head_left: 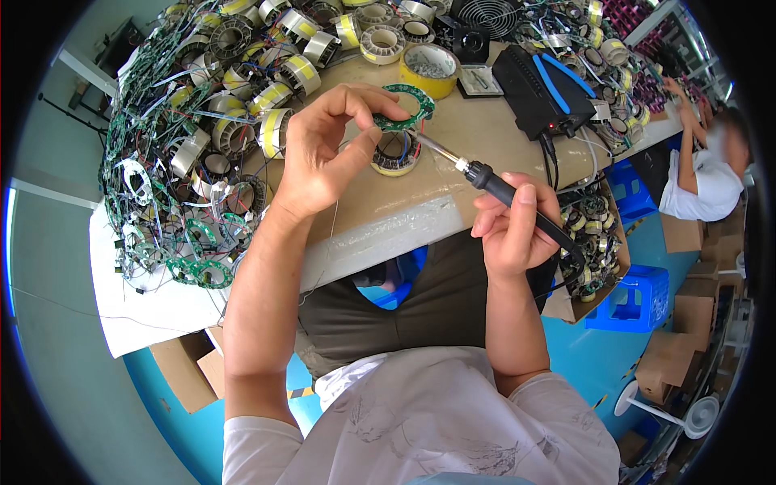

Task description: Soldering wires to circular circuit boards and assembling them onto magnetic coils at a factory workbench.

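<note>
Left hand [327, 153] pinches green ring board [394, 124] over worktop [465, 137], above a wire-wound coil [396, 170]; fingers hide board's left edge. Right hand [517, 222] grasps soldering iron [499, 188], long axis diagonal, tip pointing up-left at board's lower side; can't tell if tip touches. Yellow bands on piled coils [299, 73], any lettering too small to make out. Shirt print [436, 420] faint. Iron's cable partly hidden behind right hand.
</note>
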Demonstrator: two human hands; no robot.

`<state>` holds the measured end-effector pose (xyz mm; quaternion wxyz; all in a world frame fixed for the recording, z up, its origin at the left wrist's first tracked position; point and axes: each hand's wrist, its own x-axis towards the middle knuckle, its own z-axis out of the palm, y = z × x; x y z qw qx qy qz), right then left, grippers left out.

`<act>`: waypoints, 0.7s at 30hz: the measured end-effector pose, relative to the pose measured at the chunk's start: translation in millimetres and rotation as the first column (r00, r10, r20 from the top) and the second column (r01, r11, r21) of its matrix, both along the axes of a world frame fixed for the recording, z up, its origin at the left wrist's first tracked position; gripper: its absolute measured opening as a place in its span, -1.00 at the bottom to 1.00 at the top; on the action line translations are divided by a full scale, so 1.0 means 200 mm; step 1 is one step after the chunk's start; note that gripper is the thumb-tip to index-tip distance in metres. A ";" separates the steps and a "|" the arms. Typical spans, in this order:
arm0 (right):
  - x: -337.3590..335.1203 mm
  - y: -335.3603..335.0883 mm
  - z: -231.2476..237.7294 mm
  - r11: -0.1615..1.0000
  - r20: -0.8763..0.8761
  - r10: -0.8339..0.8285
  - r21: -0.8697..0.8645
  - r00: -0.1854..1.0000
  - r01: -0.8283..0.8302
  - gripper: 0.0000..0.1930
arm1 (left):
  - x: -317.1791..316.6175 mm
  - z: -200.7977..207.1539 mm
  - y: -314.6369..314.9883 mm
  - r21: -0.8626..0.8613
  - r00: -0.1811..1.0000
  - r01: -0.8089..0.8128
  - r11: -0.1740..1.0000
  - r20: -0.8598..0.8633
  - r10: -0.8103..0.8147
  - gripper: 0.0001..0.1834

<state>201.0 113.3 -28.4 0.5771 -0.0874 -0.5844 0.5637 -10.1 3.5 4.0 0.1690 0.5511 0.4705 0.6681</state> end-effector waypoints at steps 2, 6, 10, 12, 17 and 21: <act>0.00 0.00 -0.01 1.000 0.002 -0.023 -0.010 1.000 0.023 -0.82 | 0.00 -0.01 0.01 -0.003 1.000 0.003 1.000 -0.003 -0.003 -0.91; 0.00 0.00 0.01 1.000 0.013 -0.016 0.005 1.000 0.016 -0.83 | 0.00 0.01 0.00 -0.001 1.000 -0.002 1.000 0.002 0.002 -0.91; -0.01 0.00 0.01 0.999 -0.012 -0.036 -0.033 0.999 0.036 -0.79 | -0.02 0.00 0.02 0.042 1.000 0.008 0.999 0.021 -0.009 -0.87; -0.01 0.01 0.02 0.998 -0.054 -0.039 -0.045 0.998 0.037 -0.76 | -0.02 0.00 0.03 0.041 0.999 0.012 0.999 0.030 -0.013 -0.87; -0.07 0.04 0.06 0.985 0.001 0.011 0.174 1.000 -0.011 -0.72 | -0.01 0.02 0.00 0.003 1.000 -0.016 1.000 0.017 0.016 -0.91; -0.16 0.00 0.16 0.960 0.191 0.073 0.251 0.979 -0.121 -0.76 | 0.01 0.01 -0.01 0.024 0.999 -0.027 0.999 0.045 0.026 -0.87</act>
